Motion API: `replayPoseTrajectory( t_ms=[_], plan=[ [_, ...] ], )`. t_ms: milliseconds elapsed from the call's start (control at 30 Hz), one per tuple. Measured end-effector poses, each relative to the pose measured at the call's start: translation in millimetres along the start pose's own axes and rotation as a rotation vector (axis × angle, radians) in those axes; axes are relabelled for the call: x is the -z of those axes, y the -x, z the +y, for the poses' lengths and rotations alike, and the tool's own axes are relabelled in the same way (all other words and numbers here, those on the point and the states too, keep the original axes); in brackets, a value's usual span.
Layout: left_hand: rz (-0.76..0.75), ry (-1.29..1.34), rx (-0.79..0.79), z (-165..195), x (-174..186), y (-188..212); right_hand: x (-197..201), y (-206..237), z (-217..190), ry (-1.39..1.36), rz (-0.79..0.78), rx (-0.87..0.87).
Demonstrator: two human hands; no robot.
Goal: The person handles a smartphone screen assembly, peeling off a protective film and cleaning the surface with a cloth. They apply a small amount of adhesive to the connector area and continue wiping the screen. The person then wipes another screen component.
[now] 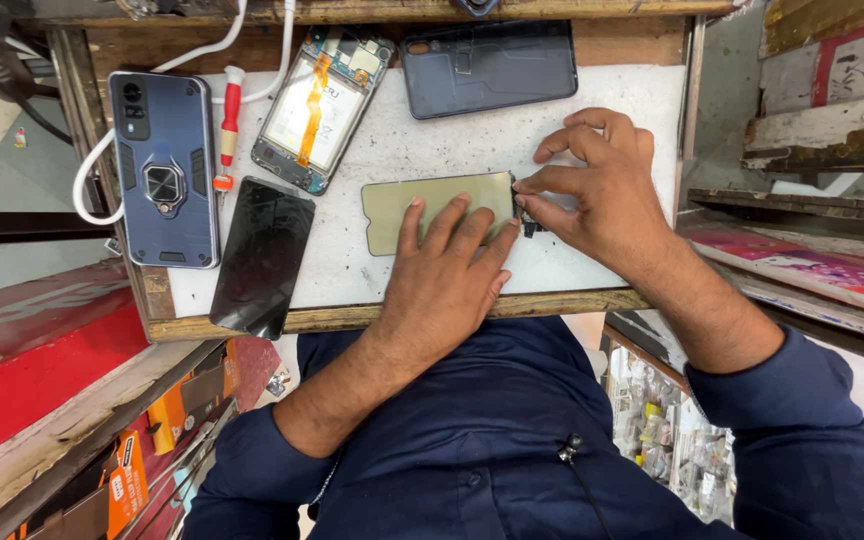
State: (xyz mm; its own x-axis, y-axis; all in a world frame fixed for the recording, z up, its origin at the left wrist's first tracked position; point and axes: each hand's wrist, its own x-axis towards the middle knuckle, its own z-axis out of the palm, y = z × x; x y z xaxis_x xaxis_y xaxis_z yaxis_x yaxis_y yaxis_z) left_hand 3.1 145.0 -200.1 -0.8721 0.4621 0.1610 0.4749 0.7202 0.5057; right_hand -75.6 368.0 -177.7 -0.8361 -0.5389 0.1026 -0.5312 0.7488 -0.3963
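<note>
While my left hand (442, 265) lies flat, fingers spread, pressing the yellowish screen panel (439, 205) onto the white worktop (612, 85), my right hand (592, 185) pinches its right edge. Around it I see an opened phone (324, 105), a dark back cover (487, 65), a black glass panel (262, 255), a red screwdriver (228, 130) and a cased phone (164, 170), none blocking.

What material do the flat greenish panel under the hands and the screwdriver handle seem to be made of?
The greenish panel, pressed flat by the left hand and pinched at its edge by the right hand, looks like a thin metal-backed sheet with a dull sheen. The screwdriver handle appears to be smooth red and white plastic.
</note>
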Motion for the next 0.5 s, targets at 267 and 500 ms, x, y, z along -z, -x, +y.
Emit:
replayPoseTrajectory(
  t_ms=[267, 500],
  plan=[
    [-0.019, -0.044, -0.003, 8.0, -2.5, -4.8, 0.9, 5.8, 0.2, -0.014, 0.004, 0.013],
    [-0.007, 0.030, 0.001, 8.0, 6.3, -6.7, 4.2, 9.5, 3.7, -0.017, 0.006, -0.009]
  ],
)
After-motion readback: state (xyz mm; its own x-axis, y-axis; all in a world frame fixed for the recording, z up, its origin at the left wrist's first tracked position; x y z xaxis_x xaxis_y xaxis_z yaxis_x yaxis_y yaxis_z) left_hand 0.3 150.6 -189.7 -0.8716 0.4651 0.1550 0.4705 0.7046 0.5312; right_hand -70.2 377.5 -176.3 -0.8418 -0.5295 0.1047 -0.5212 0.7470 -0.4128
